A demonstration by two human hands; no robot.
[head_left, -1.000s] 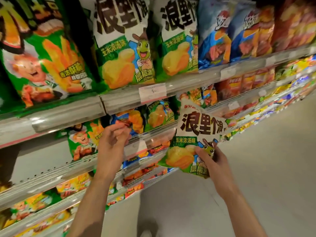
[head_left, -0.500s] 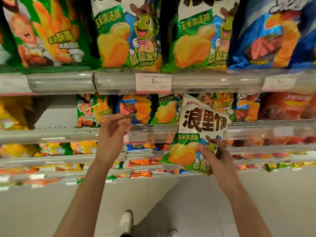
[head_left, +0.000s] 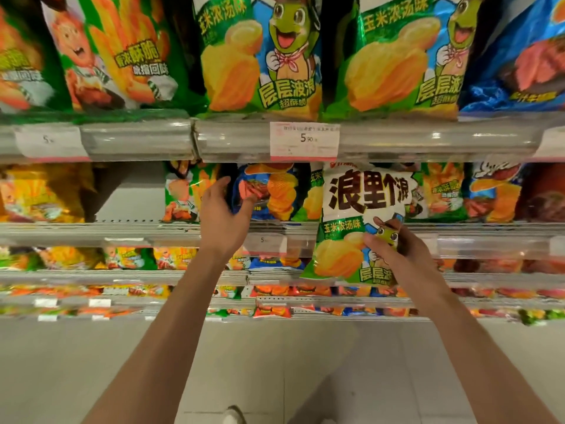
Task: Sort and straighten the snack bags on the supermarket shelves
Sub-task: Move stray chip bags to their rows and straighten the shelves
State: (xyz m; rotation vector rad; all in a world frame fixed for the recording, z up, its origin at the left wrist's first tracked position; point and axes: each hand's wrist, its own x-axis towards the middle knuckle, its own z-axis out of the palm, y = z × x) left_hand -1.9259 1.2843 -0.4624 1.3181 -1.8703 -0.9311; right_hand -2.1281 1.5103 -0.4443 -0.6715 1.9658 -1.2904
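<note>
My right hand point(head_left: 394, 249) grips a white and green corn-flavour chip bag point(head_left: 357, 215) by its lower right part and holds it upright in front of the second shelf point(head_left: 153, 231). My left hand point(head_left: 221, 215) reaches to a blue chip bag point(head_left: 272, 191) standing on that shelf; the thumb lies on its lower front and the fingers curl round its left edge. A green bag with a cartoon boy point(head_left: 183, 194) stands just left of the hand. Larger bags of the same corn flavour point(head_left: 260, 56) line the top shelf.
An empty gap point(head_left: 128, 194) shows on the second shelf left of the green bag. A price tag reading 5.90 point(head_left: 304, 142) hangs on the top shelf rail. More snack bags fill the lower shelves point(head_left: 275, 270). Grey floor and a shoe point(head_left: 234, 416) lie below.
The view has turned square to the shelves. My left hand moved right and up from the shelf rail onto the blue bag. My right hand lifted the corn bag slightly.
</note>
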